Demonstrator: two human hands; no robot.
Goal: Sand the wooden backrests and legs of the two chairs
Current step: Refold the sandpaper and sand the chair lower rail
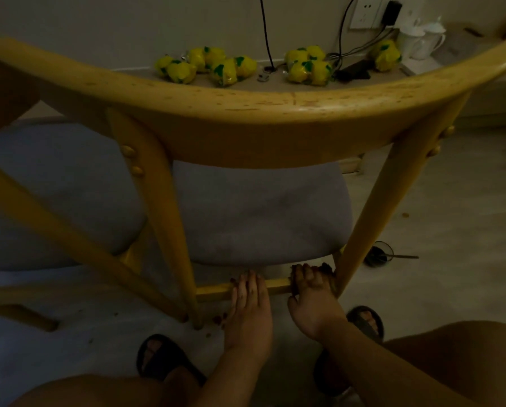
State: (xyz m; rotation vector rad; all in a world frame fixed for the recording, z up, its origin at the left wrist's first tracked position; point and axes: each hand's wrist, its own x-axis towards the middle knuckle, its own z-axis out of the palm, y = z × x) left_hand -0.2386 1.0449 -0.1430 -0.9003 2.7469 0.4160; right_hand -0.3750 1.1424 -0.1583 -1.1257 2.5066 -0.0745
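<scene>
You are crouched behind the yellow wooden chair with the curved backrest and grey seat cushion, both hands down at its low rear crossbar between the two back legs. Your left hand lies over the bar with fingers fairly straight, holding nothing you can see. Your right hand curls round the bar beside the right back leg, pressing a dark reddish-brown sanding piece against it. A second, similar chair stands just left.
</scene>
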